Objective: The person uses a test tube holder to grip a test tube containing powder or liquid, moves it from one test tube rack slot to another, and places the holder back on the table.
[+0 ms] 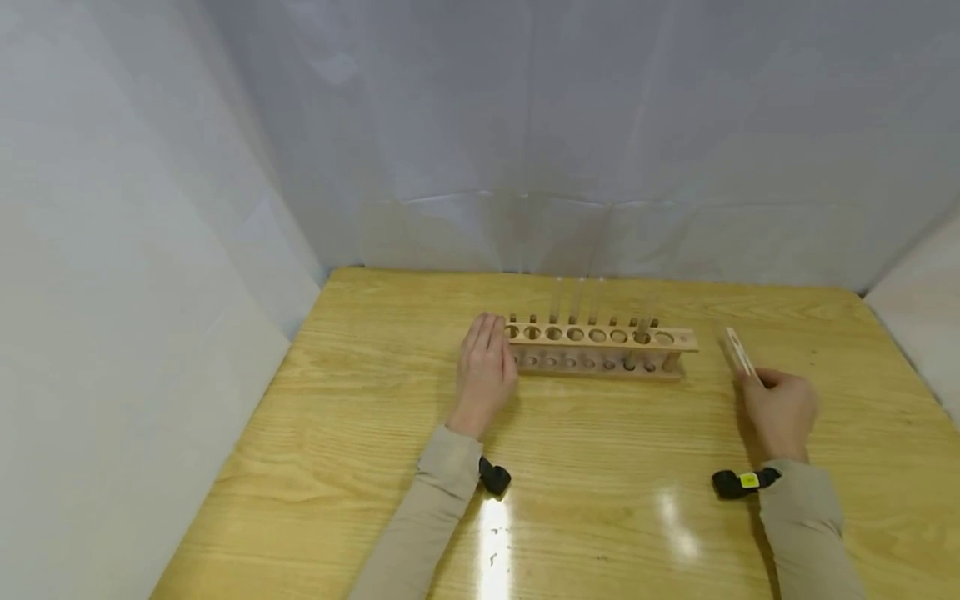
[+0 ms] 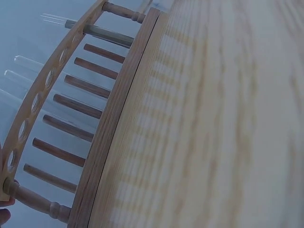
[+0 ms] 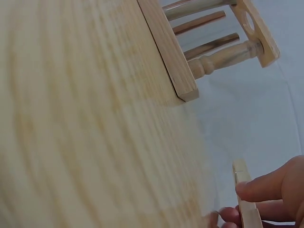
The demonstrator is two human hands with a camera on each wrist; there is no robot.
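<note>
A wooden test tube rack (image 1: 600, 373) stands on the table with a row of round holes along its top bar. My left hand (image 1: 486, 375) grips the rack's left end; only bits of its fingers (image 2: 4, 216) show in the left wrist view. One glass test tube (image 1: 647, 312) stands in a hole near the right end. Several pegs line the rack's back, and clear tubes (image 1: 575, 300) rise over some of them. Right of the rack, apart from it, my right hand (image 1: 782, 412) pinches a wooden test tube clamp (image 1: 738, 350), thumb along its side (image 3: 261, 187).
The yellow wood-grain table (image 1: 360, 475) runs back to a pale sheet (image 1: 450, 125) hung behind it. Another white sheet (image 1: 135, 250) hangs along the left side. Black cameras (image 1: 495, 477) are strapped at both wrists.
</note>
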